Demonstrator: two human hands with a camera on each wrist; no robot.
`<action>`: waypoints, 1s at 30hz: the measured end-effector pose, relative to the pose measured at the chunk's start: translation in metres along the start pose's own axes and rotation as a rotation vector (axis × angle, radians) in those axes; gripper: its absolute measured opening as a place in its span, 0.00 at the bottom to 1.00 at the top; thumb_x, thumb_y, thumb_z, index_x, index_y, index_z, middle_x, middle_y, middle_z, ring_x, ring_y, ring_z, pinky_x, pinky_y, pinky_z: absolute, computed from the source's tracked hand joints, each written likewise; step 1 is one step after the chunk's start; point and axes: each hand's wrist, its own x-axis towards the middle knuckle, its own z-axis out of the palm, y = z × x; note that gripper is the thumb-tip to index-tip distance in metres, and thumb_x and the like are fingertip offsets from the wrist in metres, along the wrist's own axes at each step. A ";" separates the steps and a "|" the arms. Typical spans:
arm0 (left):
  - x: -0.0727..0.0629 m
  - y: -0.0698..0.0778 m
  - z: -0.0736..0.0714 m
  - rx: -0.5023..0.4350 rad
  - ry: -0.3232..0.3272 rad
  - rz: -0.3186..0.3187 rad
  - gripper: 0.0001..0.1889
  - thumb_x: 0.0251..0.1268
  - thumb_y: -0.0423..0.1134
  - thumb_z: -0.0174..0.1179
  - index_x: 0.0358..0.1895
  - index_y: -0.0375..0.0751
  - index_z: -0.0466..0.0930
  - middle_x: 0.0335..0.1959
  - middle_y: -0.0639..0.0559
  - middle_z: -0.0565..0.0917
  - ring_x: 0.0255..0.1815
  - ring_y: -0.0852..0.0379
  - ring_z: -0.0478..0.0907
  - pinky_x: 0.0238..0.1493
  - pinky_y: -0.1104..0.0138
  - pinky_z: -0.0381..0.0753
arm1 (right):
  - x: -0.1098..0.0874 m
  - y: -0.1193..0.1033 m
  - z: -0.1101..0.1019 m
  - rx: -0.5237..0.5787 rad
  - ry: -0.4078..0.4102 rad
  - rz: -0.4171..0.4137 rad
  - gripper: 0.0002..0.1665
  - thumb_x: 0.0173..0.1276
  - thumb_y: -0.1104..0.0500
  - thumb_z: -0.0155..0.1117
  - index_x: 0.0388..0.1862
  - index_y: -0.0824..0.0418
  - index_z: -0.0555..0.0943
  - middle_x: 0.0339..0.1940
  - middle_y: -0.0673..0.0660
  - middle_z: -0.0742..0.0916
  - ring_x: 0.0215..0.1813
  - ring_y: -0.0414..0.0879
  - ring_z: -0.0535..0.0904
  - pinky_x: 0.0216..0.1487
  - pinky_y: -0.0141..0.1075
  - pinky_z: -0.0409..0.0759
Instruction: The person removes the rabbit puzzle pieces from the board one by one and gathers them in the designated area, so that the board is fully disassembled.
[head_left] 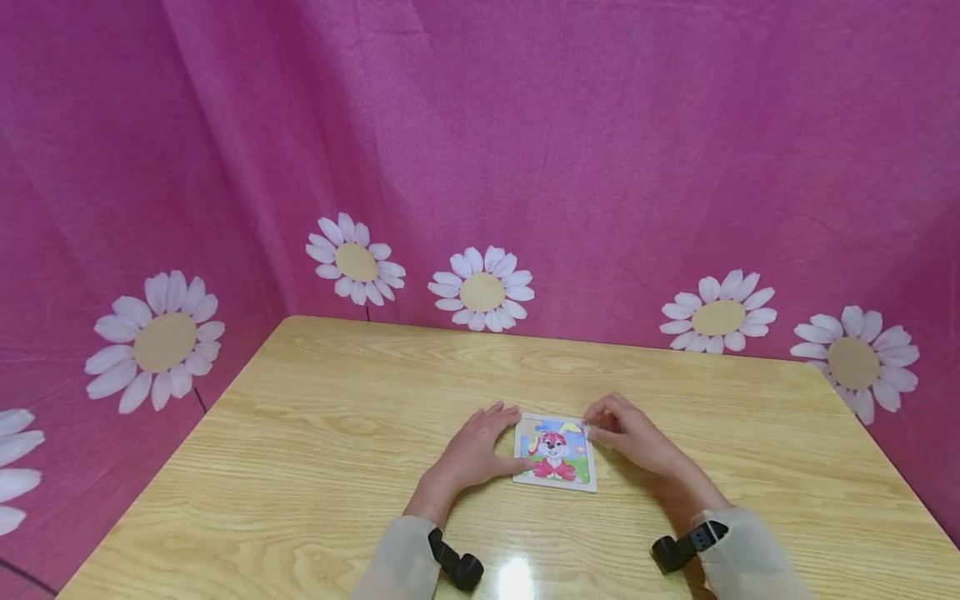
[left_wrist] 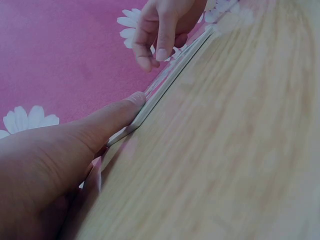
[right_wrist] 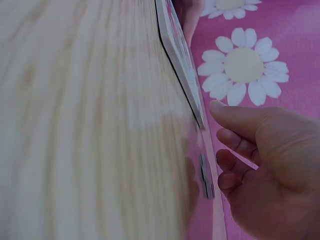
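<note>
A square picture puzzle (head_left: pixel 555 450) with a pale frame lies flat on the table, showing a red-and-white rabbit. A plain tan patch shows in the picture's upper left. My left hand (head_left: pixel 472 450) spans the puzzle's left side, its thumb resting on the lower left part and its forefinger at the upper left corner. At the upper right corner is my right hand (head_left: pixel 633 433), its thumb and fingers loosely bent and apart, with nothing visible between them. In the right wrist view a small flat piece (right_wrist: pixel 206 175) lies on the table beyond the board's corner, near those fingers.
The light wooden table (head_left: pixel 360 467) runs back to a pink cloth (head_left: pixel 600 167) printed with white daisies, which also hangs along the left side. Black wrist straps with cameras (head_left: pixel 467 572) sit over both pale sleeves.
</note>
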 end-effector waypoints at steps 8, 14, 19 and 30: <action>0.000 0.002 -0.001 -0.018 -0.006 -0.019 0.42 0.55 0.61 0.67 0.73 0.49 0.65 0.76 0.54 0.65 0.81 0.53 0.52 0.83 0.54 0.49 | 0.010 -0.009 0.012 -0.007 -0.052 -0.019 0.09 0.67 0.67 0.63 0.46 0.63 0.79 0.40 0.56 0.79 0.39 0.39 0.69 0.39 0.26 0.69; 0.001 0.001 0.000 -0.004 -0.010 -0.017 0.42 0.56 0.62 0.66 0.73 0.49 0.65 0.76 0.54 0.66 0.81 0.53 0.52 0.83 0.55 0.49 | 0.018 -0.016 0.020 -0.007 -0.084 -0.044 0.08 0.68 0.66 0.62 0.46 0.64 0.80 0.41 0.58 0.79 0.39 0.41 0.69 0.39 0.26 0.69; 0.002 -0.001 0.001 -0.001 -0.008 -0.016 0.43 0.56 0.62 0.66 0.73 0.49 0.65 0.76 0.54 0.66 0.81 0.53 0.52 0.83 0.54 0.49 | 0.024 -0.019 0.026 -0.016 -0.110 -0.061 0.07 0.68 0.66 0.62 0.45 0.63 0.80 0.38 0.56 0.78 0.35 0.38 0.68 0.35 0.26 0.68; 0.003 -0.002 0.001 0.017 -0.007 -0.013 0.42 0.56 0.63 0.66 0.73 0.49 0.66 0.75 0.54 0.66 0.81 0.53 0.52 0.83 0.55 0.49 | 0.034 -0.024 0.033 -0.048 -0.150 -0.100 0.07 0.68 0.67 0.62 0.44 0.63 0.81 0.38 0.56 0.79 0.35 0.36 0.67 0.35 0.25 0.69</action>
